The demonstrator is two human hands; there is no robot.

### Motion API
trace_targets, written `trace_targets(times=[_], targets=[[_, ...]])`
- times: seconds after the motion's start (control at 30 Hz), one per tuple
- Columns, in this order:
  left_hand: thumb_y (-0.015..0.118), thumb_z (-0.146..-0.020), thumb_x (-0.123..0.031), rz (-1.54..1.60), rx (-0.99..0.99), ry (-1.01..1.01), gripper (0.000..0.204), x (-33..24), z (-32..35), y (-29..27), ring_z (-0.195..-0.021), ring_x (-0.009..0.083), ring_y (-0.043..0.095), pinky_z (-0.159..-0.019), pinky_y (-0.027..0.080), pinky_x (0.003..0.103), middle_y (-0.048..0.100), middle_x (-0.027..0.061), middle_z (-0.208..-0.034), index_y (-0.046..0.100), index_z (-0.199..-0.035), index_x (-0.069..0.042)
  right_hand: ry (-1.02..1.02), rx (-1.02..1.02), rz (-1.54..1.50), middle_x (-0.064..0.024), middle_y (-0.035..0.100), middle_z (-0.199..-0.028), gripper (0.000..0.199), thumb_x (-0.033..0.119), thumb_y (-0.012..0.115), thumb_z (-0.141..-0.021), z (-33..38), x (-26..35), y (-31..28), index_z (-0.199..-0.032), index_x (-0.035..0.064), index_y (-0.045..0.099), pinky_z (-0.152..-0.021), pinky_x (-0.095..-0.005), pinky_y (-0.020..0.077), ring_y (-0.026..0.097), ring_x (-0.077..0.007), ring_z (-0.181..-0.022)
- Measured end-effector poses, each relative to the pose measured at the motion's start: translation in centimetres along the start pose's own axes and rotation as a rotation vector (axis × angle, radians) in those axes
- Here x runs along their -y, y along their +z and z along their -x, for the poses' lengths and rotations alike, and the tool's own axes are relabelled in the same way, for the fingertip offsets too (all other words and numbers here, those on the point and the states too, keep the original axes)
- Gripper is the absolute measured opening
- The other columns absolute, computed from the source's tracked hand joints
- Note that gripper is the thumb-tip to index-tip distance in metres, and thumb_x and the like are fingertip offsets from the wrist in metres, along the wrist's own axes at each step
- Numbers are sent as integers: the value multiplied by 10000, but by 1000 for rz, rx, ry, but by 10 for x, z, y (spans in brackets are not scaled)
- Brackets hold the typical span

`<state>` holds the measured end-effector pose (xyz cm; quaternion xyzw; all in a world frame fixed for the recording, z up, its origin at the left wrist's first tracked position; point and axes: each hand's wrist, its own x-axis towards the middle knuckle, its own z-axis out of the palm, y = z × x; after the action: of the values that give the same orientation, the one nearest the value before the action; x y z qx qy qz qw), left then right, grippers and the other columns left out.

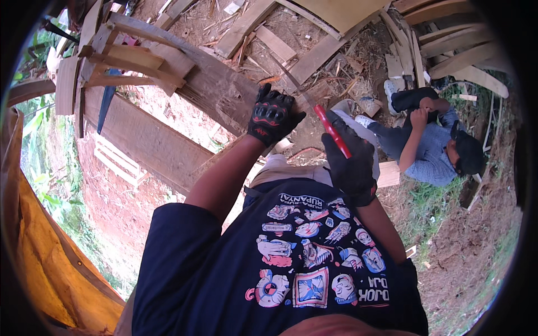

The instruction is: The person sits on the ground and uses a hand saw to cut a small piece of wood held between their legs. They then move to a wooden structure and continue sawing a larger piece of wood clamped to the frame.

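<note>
Both my hands wear black gloves. My left hand (272, 116) has red trim and hard knuckle pads; it is over the end of a long weathered plank (218, 84), thumb stretched to the right and fingers bent forward. Whether it presses on the wood I cannot tell. In my right hand (354, 168) is a red-handled tool (334, 131), its handle lying between thumb and fingers. Its long narrow grey blade (292, 80) reaches up and left, just right of my left hand, over the wood and scraps. The blade's edge is too small to make out.
Wooden frame pieces (126, 59) stand at the left beside another long board (151, 137). A person in a dark cap (431, 140) sits at the right, close by. Curved wood pieces (465, 45) are stacked far right. An orange tarp (56, 252) hangs at the lower left.
</note>
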<state>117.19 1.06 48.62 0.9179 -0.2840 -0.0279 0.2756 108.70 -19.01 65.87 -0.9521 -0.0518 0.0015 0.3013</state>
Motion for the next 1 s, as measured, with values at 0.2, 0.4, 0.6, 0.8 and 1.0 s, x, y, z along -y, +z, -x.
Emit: trace_targets(times=[0.2,0.4,0.6,0.8,1.0], targets=[[700,-982,-579,-96,81,-34,539,-11,-1,-12,-1067,357,749,-1253,354,577,791,185,-1060,785,-1130,-68,-42,-102,-95,-208,767,-1296,398,88,759,-998,24,-11,-12,-1384,13,696,-808,-472,624,792,-383,-1038],[689,-982,-598,-43,176,-73,565,-11,-8,-19,-1111,379,734,-1254,353,560,789,190,-1068,787,-1184,-80,-45,80,-8,-217,753,-1345,404,71,750,-997,57,10,-100,-1391,8,686,-859,-445,641,794,-386,-1092],[707,-954,-624,-69,178,-80,576,-11,-8,-10,-1121,344,735,-1248,361,552,790,177,-1071,787,-1148,-87,53,236,58,-221,756,-1343,408,68,756,-985,52,33,-132,-1381,-6,690,-876,-467,639,793,-403,-1081],[740,-942,-576,-31,68,-41,508,-5,-4,-4,-1083,330,746,-1225,394,533,793,146,-1042,782,-1108,-98,-200,73,-15,-205,776,-1266,385,112,694,-1017,-17,-23,-20,-1388,9,683,-872,-467,625,788,-388,-1037],[747,-938,-528,21,36,-43,424,-8,-5,-10,-1034,343,748,-1195,423,533,782,140,-981,770,-1011,-111,-116,-58,-91,-227,777,-1252,426,193,677,-1034,-70,-52,75,-1420,14,671,-899,-492,619,778,-408,-1057]])
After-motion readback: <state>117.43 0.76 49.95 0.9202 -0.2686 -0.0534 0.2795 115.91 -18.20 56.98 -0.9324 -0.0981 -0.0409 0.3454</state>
